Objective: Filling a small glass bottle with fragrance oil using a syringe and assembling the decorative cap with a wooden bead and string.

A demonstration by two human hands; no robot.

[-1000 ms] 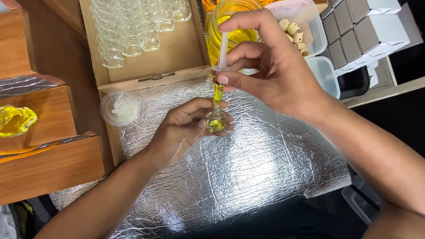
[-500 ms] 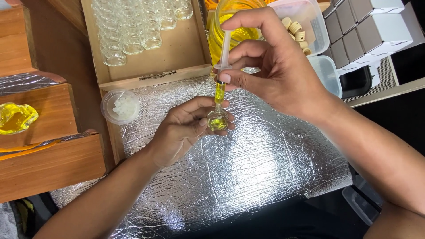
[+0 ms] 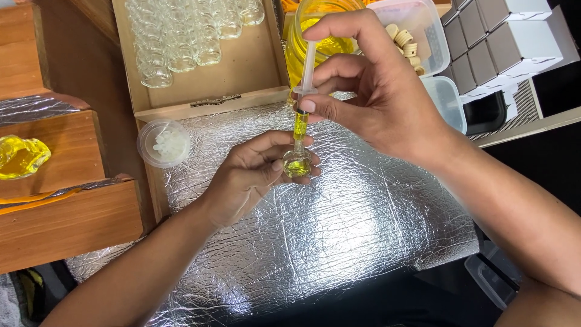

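While fingers (image 3: 275,163) hide it, vial (image 3: 296,163) blurs.

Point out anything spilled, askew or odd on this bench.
One oddity: a yellow blob lies on the wooden block at far left, apart from the yellow jar. Whether it is spilled, I cannot tell.

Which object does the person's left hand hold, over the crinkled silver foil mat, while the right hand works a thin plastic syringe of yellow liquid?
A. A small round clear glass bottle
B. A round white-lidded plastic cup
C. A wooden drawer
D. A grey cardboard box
A: the left hand pinches the small round clear glass bottle, with the thin plastic syringe in the right hand pointing down into it.
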